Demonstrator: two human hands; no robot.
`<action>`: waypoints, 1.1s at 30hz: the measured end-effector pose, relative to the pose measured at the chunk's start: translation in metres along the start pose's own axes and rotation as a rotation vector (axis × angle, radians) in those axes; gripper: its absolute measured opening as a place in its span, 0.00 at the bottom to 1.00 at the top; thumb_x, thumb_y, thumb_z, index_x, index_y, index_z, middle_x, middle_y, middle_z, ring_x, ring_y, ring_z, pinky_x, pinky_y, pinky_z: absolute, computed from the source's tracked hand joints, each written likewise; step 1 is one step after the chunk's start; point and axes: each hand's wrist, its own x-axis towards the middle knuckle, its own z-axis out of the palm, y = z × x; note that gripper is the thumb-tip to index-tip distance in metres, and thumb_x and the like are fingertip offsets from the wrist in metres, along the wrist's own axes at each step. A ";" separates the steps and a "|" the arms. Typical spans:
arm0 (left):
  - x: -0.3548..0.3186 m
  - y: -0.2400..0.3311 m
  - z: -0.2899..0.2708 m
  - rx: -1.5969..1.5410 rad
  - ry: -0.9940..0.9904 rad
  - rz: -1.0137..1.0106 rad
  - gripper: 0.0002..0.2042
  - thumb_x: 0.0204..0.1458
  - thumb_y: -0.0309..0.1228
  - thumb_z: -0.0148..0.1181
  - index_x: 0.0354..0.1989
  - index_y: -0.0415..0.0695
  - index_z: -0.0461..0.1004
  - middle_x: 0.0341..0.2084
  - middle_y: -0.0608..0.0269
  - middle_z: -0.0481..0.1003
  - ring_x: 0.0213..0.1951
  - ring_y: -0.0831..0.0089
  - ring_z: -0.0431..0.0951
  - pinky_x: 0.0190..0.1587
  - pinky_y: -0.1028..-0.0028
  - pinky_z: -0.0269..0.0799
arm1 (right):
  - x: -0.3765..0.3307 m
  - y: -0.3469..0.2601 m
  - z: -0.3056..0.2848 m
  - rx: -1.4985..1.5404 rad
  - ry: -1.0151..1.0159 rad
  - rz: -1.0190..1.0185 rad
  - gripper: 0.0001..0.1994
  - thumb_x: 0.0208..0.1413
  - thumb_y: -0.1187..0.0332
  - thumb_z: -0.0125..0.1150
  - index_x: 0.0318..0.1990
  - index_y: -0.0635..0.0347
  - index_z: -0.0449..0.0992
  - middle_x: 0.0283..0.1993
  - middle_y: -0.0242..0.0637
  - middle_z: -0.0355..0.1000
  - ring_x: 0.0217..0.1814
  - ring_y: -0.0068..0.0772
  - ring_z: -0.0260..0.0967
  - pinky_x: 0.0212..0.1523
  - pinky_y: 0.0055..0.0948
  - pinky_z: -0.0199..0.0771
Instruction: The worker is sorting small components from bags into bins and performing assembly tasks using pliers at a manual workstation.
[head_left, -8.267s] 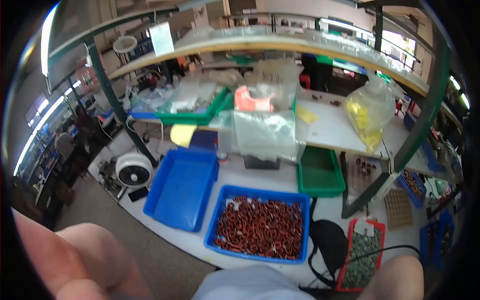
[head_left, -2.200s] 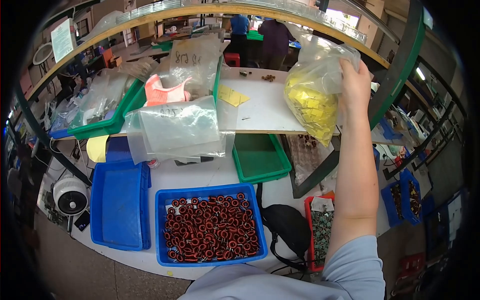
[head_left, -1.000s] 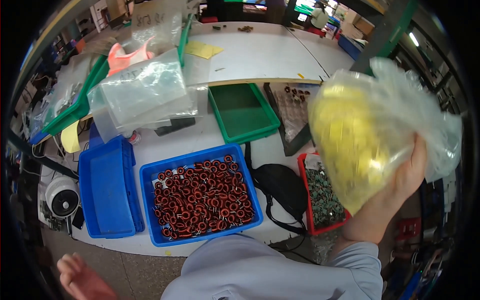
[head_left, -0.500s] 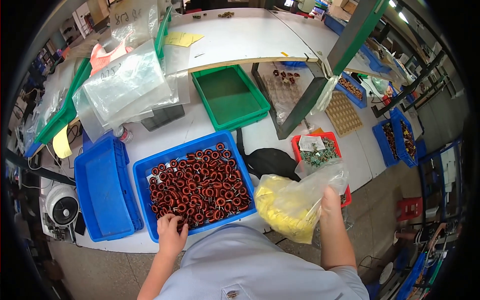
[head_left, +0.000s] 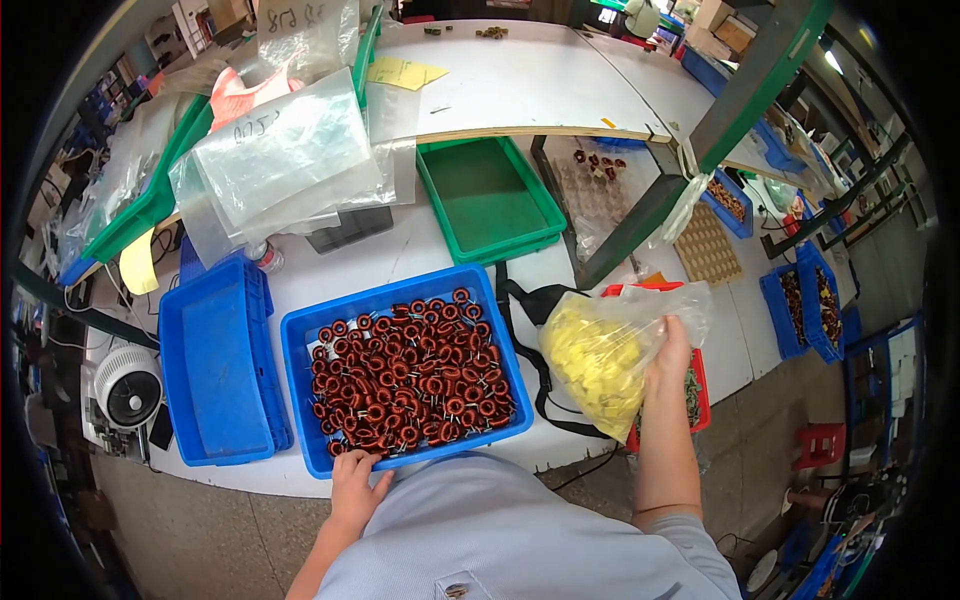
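The big white table (head_left: 560,90) fills most of the view, and past it the room is a busy workshop with more bins of small parts on the floor to the right. On the table sit an empty blue bin (head_left: 220,370), an empty green tray (head_left: 485,195), and a pile of clear plastic sheets (head_left: 285,165). Right in front of the person is a blue bin of copper rings (head_left: 405,370), full of small round wire coils. The right hand (head_left: 670,350) grips a clear bag of yellow bits (head_left: 600,355) by its bunched top, and the bag hangs just beside the blue bin, over a red tray (head_left: 695,385) at the table edge. The bag looks soft and floppy, and it sags because the small yellow pieces pile up at the bottom. It is probably not very heavy, but the thin plastic could be slippery and could tear, so the scrunched neck is the best place to hold it, maybe with a hand under the bottom too. The left hand (head_left: 355,485) rests on the near rim of the blue bin, its fingers curled over the edge and holding nothing else.
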 end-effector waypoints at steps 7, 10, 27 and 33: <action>-0.002 -0.003 -0.002 0.008 -0.005 0.014 0.13 0.47 0.32 0.72 0.41 0.45 0.80 0.38 0.63 0.74 0.41 0.62 0.73 0.49 0.66 0.70 | 0.003 0.056 0.032 0.043 -0.100 0.047 0.14 0.58 0.72 0.59 0.51 0.66 0.76 0.44 0.40 0.77 0.42 0.32 0.75 0.48 0.28 0.77; 0.001 -0.003 -0.002 0.007 -0.020 0.035 0.13 0.48 0.32 0.71 0.41 0.45 0.80 0.37 0.63 0.74 0.40 0.62 0.73 0.48 0.66 0.70 | 0.021 0.105 0.024 0.096 -0.027 -0.057 0.15 0.59 0.70 0.59 0.53 0.65 0.76 0.51 0.43 0.76 0.49 0.35 0.75 0.54 0.30 0.75; 0.006 -0.011 -0.009 0.018 -0.071 0.039 0.13 0.46 0.31 0.73 0.39 0.43 0.79 0.35 0.62 0.74 0.38 0.61 0.73 0.45 0.67 0.71 | -0.033 0.072 -0.062 -1.584 -0.404 -0.712 0.35 0.45 0.62 0.71 0.62 0.64 0.68 0.59 0.49 0.68 0.60 0.52 0.66 0.61 0.40 0.69; 0.000 -0.012 -0.006 0.001 -0.102 -0.021 0.13 0.45 0.30 0.73 0.39 0.42 0.79 0.35 0.60 0.74 0.38 0.60 0.72 0.45 0.66 0.70 | -0.024 0.075 -0.043 -1.649 -0.303 -0.564 0.37 0.45 0.58 0.70 0.65 0.60 0.67 0.65 0.48 0.63 0.64 0.53 0.62 0.63 0.46 0.66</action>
